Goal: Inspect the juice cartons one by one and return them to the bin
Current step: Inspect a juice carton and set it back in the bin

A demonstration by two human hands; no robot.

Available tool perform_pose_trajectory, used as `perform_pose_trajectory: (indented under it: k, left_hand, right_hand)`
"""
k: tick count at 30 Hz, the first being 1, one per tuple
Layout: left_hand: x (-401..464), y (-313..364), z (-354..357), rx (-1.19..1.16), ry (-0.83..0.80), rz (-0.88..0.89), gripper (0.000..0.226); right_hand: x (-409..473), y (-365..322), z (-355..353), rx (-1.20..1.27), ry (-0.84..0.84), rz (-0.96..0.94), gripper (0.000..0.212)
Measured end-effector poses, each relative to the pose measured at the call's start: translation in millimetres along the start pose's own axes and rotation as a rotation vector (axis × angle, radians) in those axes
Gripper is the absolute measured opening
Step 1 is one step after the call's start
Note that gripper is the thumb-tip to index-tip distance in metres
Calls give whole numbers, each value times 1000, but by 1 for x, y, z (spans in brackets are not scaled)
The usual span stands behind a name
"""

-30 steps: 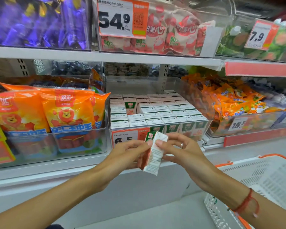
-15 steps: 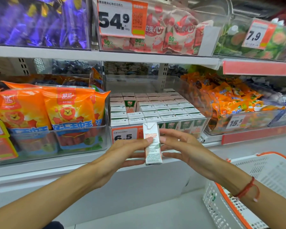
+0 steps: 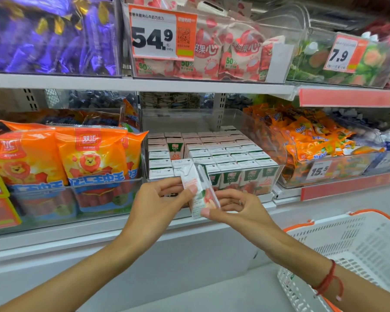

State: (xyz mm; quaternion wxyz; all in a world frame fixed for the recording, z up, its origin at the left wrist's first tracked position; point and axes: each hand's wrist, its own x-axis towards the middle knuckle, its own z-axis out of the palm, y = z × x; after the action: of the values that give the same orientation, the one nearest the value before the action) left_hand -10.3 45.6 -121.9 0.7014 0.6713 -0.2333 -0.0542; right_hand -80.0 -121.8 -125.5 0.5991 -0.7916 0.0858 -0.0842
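Observation:
A small white juice carton (image 3: 198, 190) with red and green print is held upright in front of the shelf. My left hand (image 3: 158, 199) pinches its upper left side with thumb and fingers. My right hand (image 3: 236, 208) pinches its lower right corner from below. Behind them a clear plastic bin (image 3: 277, 140) on the middle shelf holds several rows of the same cartons (image 3: 225, 158), packed upright. One carton (image 3: 175, 147) in the second column stands higher than its neighbours, beside a low spot in the front rows.
Orange sausage packs (image 3: 61, 158) fill the bin on the left, and orange snack bags (image 3: 311, 140) the bin on the right. A white basket with an orange rim (image 3: 358, 246) sits at lower right. The upper shelf (image 3: 144, 83) overhangs the bins.
The carton has been turned between both hands, from tilted with its white side showing, to upright, to now showing a printed corner. Both hands rose a little toward the bin.

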Motion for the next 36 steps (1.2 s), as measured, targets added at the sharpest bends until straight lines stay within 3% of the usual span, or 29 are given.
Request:
perform_pose_trajectory:
  k: [2,5,9,14,18,23,27,29,32,36]
  left_hand:
    - [1,-3,1,51,6,-9,23]
    - [1,-8,0,73,-27,-53,14]
    - [0,-7,-5,-18,-89,-140,11]
    - [2,-4,-6,-77,-130,-174,10]
    - [-1,-5,-4,-43,-77,-135,18]
    - [-3,-4,8,-27,-70,-171,14]
    - [-3,-5,11,-13,-67,-245,20]
    - [-2,-6,7,3,-55,-311,27]
    - [0,-4,-2,-13,-96,-383,38]
    - [0,-1,-3,0,-149,-358,41]
  right_hand:
    - [0,3,2,-148,79,-63,50]
    - [-1,7,4,-217,20,-37,56]
    - [5,2,-6,27,-116,115,50]
    - [6,-4,-10,181,-238,128,49]
    - [5,-3,-7,129,-76,18,50]
    - [-1,2,8,-212,205,-289,42]
    - [-6,7,15,-350,229,-466,41]
    - [-6,5,13,-310,132,-424,40]
    - [-1,-4,5,-122,-79,-175,38]
    - [-1,-7,1,9,-243,39,56]
